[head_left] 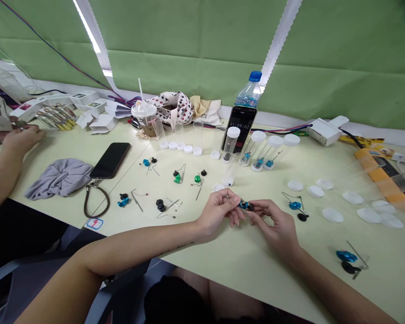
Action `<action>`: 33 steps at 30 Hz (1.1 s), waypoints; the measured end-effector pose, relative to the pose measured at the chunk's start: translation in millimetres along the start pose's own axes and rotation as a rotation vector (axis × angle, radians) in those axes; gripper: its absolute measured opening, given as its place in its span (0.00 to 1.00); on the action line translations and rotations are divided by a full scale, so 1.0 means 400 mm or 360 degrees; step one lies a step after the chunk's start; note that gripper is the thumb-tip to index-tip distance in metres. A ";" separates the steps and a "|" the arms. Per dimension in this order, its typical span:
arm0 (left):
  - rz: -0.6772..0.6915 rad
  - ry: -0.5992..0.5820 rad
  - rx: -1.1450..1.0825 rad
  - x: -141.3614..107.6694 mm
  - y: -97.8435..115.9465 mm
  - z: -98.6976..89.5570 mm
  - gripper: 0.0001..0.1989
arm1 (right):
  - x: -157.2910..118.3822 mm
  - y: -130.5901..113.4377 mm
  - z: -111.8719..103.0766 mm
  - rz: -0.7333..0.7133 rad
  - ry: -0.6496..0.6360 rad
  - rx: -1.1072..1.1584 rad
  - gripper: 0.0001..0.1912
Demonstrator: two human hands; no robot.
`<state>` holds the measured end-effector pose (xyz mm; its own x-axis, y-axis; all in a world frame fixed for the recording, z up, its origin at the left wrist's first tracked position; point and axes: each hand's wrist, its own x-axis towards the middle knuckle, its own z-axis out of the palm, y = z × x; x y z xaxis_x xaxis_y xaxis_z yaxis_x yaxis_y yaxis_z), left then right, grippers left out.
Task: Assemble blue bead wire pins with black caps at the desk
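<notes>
Above the table's front part, my left hand (222,208) and my right hand (274,222) meet with fingertips pinched on a small blue-and-black metal part (245,205). My fingers cover some of it, so its exact kind is unclear. Just beyond my left hand stands a clear tube (228,173) beside a white cap (219,187). Right of my right hand lies a blue piece (294,205) with a black disc (303,217) and thin bent metal pieces. Nearer the right front are another blue piece (346,256) and a black one (350,267).
Several sets of blue, green (177,178) and black parts with hex keys lie left of my hands. Capped tubes (258,148) stand before a propped phone (240,128) and a water bottle (248,94). A drink cup (145,119) is behind. A co-worker's hand (25,137) is at left.
</notes>
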<state>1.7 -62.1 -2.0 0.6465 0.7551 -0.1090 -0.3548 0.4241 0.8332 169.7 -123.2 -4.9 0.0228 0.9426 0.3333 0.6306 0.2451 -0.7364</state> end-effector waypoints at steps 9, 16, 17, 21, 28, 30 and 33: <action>-0.0019 -0.0028 0.0043 -0.002 -0.001 -0.002 0.19 | 0.001 0.000 -0.007 0.0053 -0.0121 0.0077 0.11; -0.0013 -0.0036 0.0009 -0.004 0.002 0.000 0.18 | 0.003 0.004 -0.007 0.0068 -0.0182 0.0099 0.12; -0.0017 -0.0023 0.0001 -0.003 0.003 -0.001 0.19 | 0.004 0.003 -0.006 0.0073 -0.0161 0.0103 0.13; -0.0031 0.0039 -0.0036 0.000 0.006 -0.001 0.19 | 0.002 0.000 0.002 0.0065 -0.0048 0.0078 0.15; -0.0026 0.0024 -0.0046 0.001 0.004 0.000 0.18 | -0.002 0.009 0.004 0.0031 -0.0027 0.0023 0.10; -0.0017 0.0009 -0.0038 0.000 0.003 0.000 0.18 | -0.001 0.010 0.003 0.0009 -0.0032 0.0026 0.10; -0.0002 -0.0022 -0.0030 -0.001 0.002 -0.002 0.17 | 0.000 0.008 0.001 -0.0001 -0.0041 0.0024 0.10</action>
<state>0.8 -61.7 -1.7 0.6563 0.7476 -0.1021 -0.3669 0.4344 0.8226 171.5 -122.3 -7.4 0.0026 0.9479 0.3187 0.6191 0.2488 -0.7449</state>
